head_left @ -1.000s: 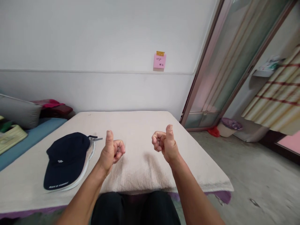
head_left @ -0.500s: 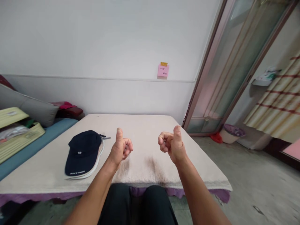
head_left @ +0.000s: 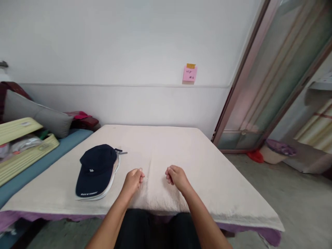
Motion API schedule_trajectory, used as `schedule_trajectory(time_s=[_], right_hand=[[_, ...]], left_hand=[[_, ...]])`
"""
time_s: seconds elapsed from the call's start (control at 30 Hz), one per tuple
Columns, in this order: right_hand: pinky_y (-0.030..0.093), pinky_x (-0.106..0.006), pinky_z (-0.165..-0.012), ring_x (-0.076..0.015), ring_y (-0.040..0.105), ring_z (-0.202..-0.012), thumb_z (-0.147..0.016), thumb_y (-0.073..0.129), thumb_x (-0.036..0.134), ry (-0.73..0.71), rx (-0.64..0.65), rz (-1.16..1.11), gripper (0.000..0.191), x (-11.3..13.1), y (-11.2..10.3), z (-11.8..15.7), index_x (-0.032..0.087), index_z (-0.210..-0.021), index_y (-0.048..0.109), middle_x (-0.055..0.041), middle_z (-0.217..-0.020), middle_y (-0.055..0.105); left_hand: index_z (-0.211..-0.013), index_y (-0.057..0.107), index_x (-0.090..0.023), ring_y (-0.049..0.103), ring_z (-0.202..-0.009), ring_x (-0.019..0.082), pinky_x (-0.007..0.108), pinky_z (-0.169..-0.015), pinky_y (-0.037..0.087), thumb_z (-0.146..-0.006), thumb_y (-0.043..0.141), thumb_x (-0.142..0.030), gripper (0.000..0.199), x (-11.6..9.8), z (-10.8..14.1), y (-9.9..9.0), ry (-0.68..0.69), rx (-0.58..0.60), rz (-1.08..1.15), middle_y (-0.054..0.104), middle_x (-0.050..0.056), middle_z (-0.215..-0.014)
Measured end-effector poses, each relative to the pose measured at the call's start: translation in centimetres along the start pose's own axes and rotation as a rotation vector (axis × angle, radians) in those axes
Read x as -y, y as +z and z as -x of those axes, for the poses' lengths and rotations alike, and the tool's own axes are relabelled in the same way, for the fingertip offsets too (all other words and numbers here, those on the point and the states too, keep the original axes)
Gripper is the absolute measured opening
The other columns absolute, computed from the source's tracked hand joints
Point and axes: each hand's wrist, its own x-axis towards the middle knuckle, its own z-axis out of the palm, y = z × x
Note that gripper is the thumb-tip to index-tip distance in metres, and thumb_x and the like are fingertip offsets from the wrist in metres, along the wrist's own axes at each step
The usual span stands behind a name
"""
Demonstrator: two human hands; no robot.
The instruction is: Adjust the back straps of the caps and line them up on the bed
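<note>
My left hand is curled into a loose fist just over the cream cloth that covers the table. Facing it across a short gap, my right hand is also closed in a fist. Nothing shows in either of them. To the left of my left hand lies a navy baseball cap, its brim pointing toward me and white lettering along the brim edge. A white brim edge sticks out from beneath it, so there seems to be lighter headwear under the navy cap. Neither hand touches the caps.
A pink note is taped to the white wall behind. At left, a yellow-green case with packets and a grey cushion rest on a blue surface. A bin stands on the floor at right, by a glass door.
Both hands have come down and closer together, and their raised thumbs have folded in against the fingers. The view has turned slightly left. The navy cap lies as before.
</note>
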Motion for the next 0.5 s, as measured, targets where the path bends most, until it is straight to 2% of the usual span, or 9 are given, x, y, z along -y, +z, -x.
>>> schedule_trajectory(time_s=[0.1, 0.17, 0.23, 0.3, 0.37, 0.43, 0.5], right_hand=[[0.036, -0.024, -0.047, -0.0129, 0.049, -0.047, -0.075, 0.046, 0.035, 0.035, -0.042, 0.07, 0.019, -5.4, 2.3, -0.6, 0.019, -0.068, 0.053, 0.0011, -0.055, 0.053], [0.037, -0.025, -0.05, -0.0144, 0.05, -0.05, -0.075, 0.042, 0.03, 0.06, -0.057, 0.126, 0.015, -8.2, 3.5, -0.2, 0.021, -0.07, 0.052, 0.0011, -0.056, 0.053], [0.035, -0.026, -0.052, -0.016, 0.051, -0.052, -0.075, 0.04, 0.025, 0.071, -0.047, 0.197, 0.014, -10.1, 4.1, 0.2, 0.021, -0.07, 0.052, 0.0008, -0.054, 0.053], [0.033, -0.027, -0.055, -0.0175, 0.052, -0.057, -0.073, 0.042, 0.021, 0.051, -0.025, 0.277, 0.013, -11.2, 4.5, 0.3, 0.021, -0.069, 0.053, -0.0004, -0.057, 0.055], [0.03, -0.028, -0.058, -0.0187, 0.051, -0.062, -0.072, 0.044, 0.019, 0.027, -0.016, 0.346, 0.011, -11.6, 4.6, 0.0, 0.021, -0.066, 0.053, -0.002, -0.06, 0.057], [0.027, -0.029, -0.059, -0.0193, 0.05, -0.063, -0.074, 0.044, 0.019, 0.015, -0.019, 0.418, 0.012, -11.7, 4.7, -0.5, 0.021, -0.064, 0.051, -0.0032, -0.062, 0.057], [0.025, -0.029, -0.059, -0.0195, 0.05, -0.063, -0.078, 0.042, 0.02, 0.003, -0.013, 0.506, 0.015, -11.8, 4.8, -1.0, 0.021, -0.065, 0.049, -0.0038, -0.064, 0.058]], left_hand=[[-0.078, 0.059, -0.017, 0.047, -0.041, 0.013, 0.023, -0.037, 0.032, -0.065, 0.058, -0.045, 0.031, 3.3, -0.7, -3.4, 0.008, -0.153, -0.092, 0.056, -0.001, -0.058], [-0.088, 0.061, -0.016, 0.052, -0.046, 0.016, 0.025, -0.04, 0.037, -0.064, 0.059, -0.046, 0.038, 4.7, -0.9, -6.9, 0.02, -0.281, -0.166, 0.057, 0.0, -0.06], [-0.095, 0.06, -0.016, 0.059, -0.059, 0.02, 0.028, -0.048, 0.044, -0.066, 0.058, -0.051, 0.045, 5.6, -1.0, -11.0, 0.036, -0.425, -0.241, 0.061, 0.003, -0.07], [-0.102, 0.058, -0.015, 0.063, -0.077, 0.024, 0.033, -0.063, 0.05, -0.067, 0.056, -0.054, 0.052, 6.1, -1.1, -15.2, 0.056, -0.564, -0.322, 0.063, 0.007, -0.086], [-0.106, 0.057, -0.013, 0.062, -0.092, 0.028, 0.04, -0.081, 0.05, -0.067, 0.056, -0.055, 0.057, 6.5, -1.3, -18.7, 0.072, -0.681, -0.416, 0.062, 0.012, -0.099], [-0.108, 0.057, -0.009, 0.059, -0.101, 0.032, 0.046, -0.093, 0.044, -0.065, 0.057, -0.055, 0.063, 6.7, -1.6, -21.1, 0.073, -0.758, -0.508, 0.058, 0.018, -0.11], [-0.114, 0.055, -0.006, 0.056, -0.108, 0.037, 0.049, -0.097, 0.041, -0.063, 0.06, -0.056, 0.072, 6.8, -2.1, -22.3, 0.064, -0.784, -0.576, 0.053, 0.023, -0.119]])
